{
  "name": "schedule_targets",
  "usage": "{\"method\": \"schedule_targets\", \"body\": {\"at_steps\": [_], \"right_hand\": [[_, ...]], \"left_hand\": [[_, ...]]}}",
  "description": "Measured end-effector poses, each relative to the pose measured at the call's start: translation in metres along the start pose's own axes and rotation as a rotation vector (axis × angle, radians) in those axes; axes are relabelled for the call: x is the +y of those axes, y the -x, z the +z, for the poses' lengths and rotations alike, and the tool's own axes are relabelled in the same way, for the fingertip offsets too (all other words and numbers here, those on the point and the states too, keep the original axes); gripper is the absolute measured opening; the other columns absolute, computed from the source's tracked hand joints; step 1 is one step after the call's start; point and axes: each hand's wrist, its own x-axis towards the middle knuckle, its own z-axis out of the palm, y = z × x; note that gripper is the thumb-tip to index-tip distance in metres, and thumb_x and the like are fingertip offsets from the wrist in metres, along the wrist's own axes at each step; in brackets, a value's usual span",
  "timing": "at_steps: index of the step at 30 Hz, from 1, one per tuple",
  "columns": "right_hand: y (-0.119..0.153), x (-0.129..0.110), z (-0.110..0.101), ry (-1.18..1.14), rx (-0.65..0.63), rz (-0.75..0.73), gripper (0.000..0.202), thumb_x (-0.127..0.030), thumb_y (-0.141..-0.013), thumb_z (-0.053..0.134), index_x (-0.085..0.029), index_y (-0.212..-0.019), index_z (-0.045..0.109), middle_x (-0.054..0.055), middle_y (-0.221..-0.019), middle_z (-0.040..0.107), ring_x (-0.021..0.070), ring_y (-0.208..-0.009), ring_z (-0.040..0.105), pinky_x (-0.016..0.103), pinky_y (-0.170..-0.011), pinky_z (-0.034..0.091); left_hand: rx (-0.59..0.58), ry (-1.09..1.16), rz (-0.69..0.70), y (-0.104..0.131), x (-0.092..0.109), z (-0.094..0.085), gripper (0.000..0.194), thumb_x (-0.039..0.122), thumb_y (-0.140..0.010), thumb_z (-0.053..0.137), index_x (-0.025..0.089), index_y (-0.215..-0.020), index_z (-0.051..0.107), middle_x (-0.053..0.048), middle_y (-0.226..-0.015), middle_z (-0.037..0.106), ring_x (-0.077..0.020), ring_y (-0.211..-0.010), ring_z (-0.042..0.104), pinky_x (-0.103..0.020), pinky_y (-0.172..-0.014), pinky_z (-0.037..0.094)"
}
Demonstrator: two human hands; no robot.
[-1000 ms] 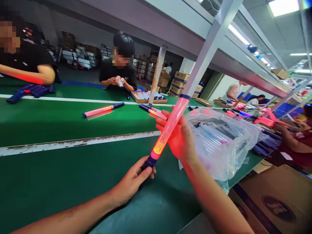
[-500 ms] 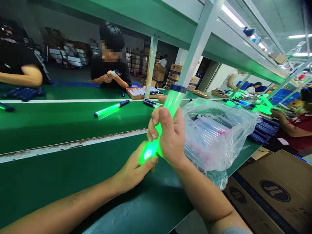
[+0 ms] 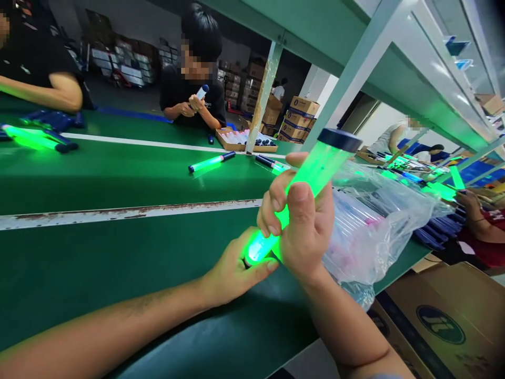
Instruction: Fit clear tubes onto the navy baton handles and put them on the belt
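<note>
A green glowing light stick (image 3: pixel 321 164) with a dark blue cap is held at a slant in front of me, its capped end up and to the right. My right hand (image 3: pixel 302 226) wraps around the middle of its tube, thumb laid along it. At the lower, brightest end my left hand (image 3: pixel 236 268) is closed around the base, where a sliver of dark rim shows; the rest of the handle end is hidden by the fingers. Behind my right hand lies a clear plastic bag (image 3: pixel 398 210) with several clear tubes in it.
A lit light stick (image 3: pixel 211 163) lies across the green table (image 3: pixel 118 268), past a worn white strip (image 3: pixel 130 211). A white post (image 3: pixel 355 68) rises beyond my right hand. Co-workers sit across and to the right. A cardboard box (image 3: pixel 453 316) stands at the lower right.
The light stick and both hands appear further right and closer, its capped end larger. The camera view has also shifted and tilted. Both hands keep hold of the stick.
</note>
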Motion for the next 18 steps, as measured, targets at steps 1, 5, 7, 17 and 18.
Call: {"method": "schedule_targets", "body": {"at_steps": [1,5,7,17,18], "right_hand": [[0.001,-0.001,0.001,0.001,0.006,-0.006,0.029,-0.047,-0.096,0.063,-0.036,-0.121,0.055,-0.006,-0.073,0.047,0.006,-0.041,0.042,0.02,-0.036,0.038],[0.007,-0.004,0.001,0.021,0.01,-0.02,0.019,-0.044,-0.097,0.063,-0.033,-0.112,0.058,-0.006,-0.073,0.048,0.0059,-0.04,0.041,0.02,-0.035,0.037],[0.009,-0.004,0.002,0.019,0.004,-0.026,0.019,-0.042,-0.098,0.063,-0.033,-0.113,0.057,-0.006,-0.072,0.049,0.0057,-0.04,0.041,0.02,-0.036,0.037],[0.013,0.011,0.002,-0.08,-0.117,-0.031,0.022,-0.032,-0.102,0.058,-0.031,-0.123,0.054,-0.006,-0.077,0.051,0.005,-0.045,0.043,0.018,-0.04,0.037],[0.014,0.011,0.001,-0.093,-0.122,-0.036,0.022,-0.031,-0.102,0.058,-0.031,-0.123,0.054,-0.006,-0.078,0.051,0.0048,-0.046,0.043,0.018,-0.041,0.037]], "left_hand": [[-0.029,0.001,-0.004,0.0,0.001,0.0,0.039,0.056,-0.092,0.062,0.019,-0.101,0.056,0.0,-0.081,0.054,-0.0144,-0.069,0.044,-0.027,-0.063,0.037],[-0.081,-0.029,-0.017,-0.001,0.004,-0.002,0.043,0.062,-0.094,0.056,0.019,-0.091,0.056,0.002,-0.067,0.051,-0.0142,-0.064,0.042,-0.027,-0.06,0.033],[-0.075,-0.019,-0.022,0.0,0.002,-0.004,0.043,0.062,-0.092,0.059,0.018,-0.091,0.058,0.002,-0.065,0.05,-0.0145,-0.063,0.042,-0.027,-0.061,0.034],[-0.051,-0.101,0.04,0.005,-0.004,-0.01,0.033,0.05,-0.097,0.058,0.017,-0.098,0.059,-0.002,-0.081,0.059,-0.0143,-0.07,0.047,-0.025,-0.063,0.041],[-0.073,-0.156,0.078,0.004,0.001,-0.012,0.031,0.048,-0.099,0.056,0.017,-0.099,0.058,-0.003,-0.084,0.06,-0.015,-0.072,0.048,-0.025,-0.064,0.043]]}}
